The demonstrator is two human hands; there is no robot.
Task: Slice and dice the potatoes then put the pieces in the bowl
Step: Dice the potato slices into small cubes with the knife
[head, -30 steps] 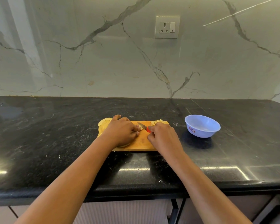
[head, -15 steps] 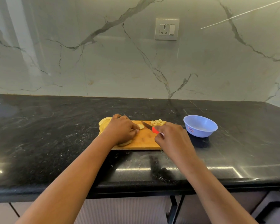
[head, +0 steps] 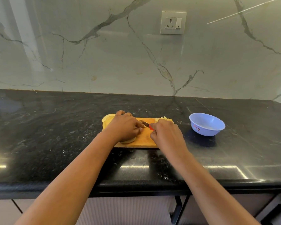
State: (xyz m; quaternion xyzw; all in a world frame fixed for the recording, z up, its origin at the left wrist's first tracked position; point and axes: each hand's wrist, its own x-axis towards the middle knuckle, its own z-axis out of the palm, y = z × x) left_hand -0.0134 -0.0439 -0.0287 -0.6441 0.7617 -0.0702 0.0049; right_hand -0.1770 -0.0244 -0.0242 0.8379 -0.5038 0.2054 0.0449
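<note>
Head view looks down on a black stone counter (head: 55, 143) with a wooden cutting board (head: 145, 140) lying near its middle. The left hand (head: 125, 127) lies over the left part of the board, fingers curled down on a potato piece (head: 128, 141) whose rounded edge peeks out at the near side of the palm. The right hand (head: 166, 135) is closed round the red handle of a small knife (head: 144, 123). Its blade slants away to the far left, with the tip just beside the left fingertips. How the blade meets the potato is hidden by the fingers.

A few round potato slices (head: 107, 120) lie at the far left corner of the board, partly over its edge. A small heap of diced potato (head: 163, 118) sits at the far right corner, just beyond the right hand's knuckles. A pale blue bowl (head: 207, 125) stands on the counter to the right of the board, apart from it. A wall socket (head: 173, 22) is set in the marble wall behind.
</note>
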